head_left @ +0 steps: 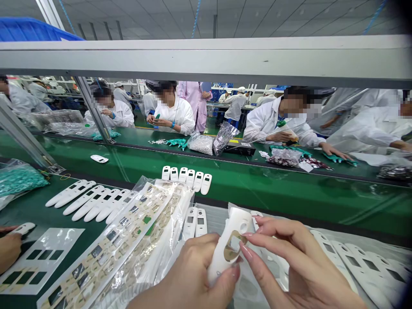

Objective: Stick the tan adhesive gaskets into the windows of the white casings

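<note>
My left hand [193,274] is wrapped round a white plastic shell [227,240] with a rectangular window, held upright at the bottom centre. My right hand [289,266] pinches a small clear film piece [234,245] against that window with thumb and forefinger. Just left of my hands lie long backing sheets of small window stickers [128,240] in clear plastic. White shells [197,221] lie behind my hands, and more of them [354,257] spread to the right.
A row of white shells [86,199] lies at left, another short row [186,177] on the green conveyor belt [289,189]. A bag of green parts [19,178] sits far left. Another person's hand [9,249] shows at the left edge. Workers in white coats sit across the belt.
</note>
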Demonstrator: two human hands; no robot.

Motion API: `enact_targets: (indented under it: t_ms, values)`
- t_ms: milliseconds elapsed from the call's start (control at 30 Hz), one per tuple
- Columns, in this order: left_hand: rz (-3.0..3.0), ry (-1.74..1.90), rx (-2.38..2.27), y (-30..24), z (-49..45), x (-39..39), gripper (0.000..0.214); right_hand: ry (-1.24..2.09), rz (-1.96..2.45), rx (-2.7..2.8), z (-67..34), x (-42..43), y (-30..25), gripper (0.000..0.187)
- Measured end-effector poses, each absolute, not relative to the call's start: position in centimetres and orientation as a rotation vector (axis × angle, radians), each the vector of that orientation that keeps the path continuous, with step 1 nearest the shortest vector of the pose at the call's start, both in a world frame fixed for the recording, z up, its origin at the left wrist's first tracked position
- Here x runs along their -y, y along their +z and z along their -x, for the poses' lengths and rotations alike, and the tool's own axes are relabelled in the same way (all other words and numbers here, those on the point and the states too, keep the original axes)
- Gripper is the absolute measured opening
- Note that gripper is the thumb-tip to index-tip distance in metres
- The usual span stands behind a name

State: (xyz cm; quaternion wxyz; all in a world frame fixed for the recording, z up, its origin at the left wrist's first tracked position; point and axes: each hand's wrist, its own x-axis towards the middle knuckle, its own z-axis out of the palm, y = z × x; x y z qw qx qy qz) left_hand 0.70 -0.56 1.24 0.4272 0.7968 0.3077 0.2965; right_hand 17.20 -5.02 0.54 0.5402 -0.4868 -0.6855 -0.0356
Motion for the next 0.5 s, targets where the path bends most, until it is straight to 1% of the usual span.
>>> enact_targets:
  t_ms: [67,300,500]
  values:
    - [-2.01,0.735,-0.779,1.1,-0.7,0.6,0.016,-0.101,1.162,1.634,-17.2,5.0,0.5,0.031]
    - [-2.047,0.761,-0.763,-0.3,-0.9,0.7,0.014,-0.094,1.204,1.62,-17.1,5.1,0.6,0.023]
    - [-2.079,0.829,-0.767,-0.8,-1.0,0.7,0.009,-0.06,1.098,1.674,-17.2,4.9,0.8,0.029]
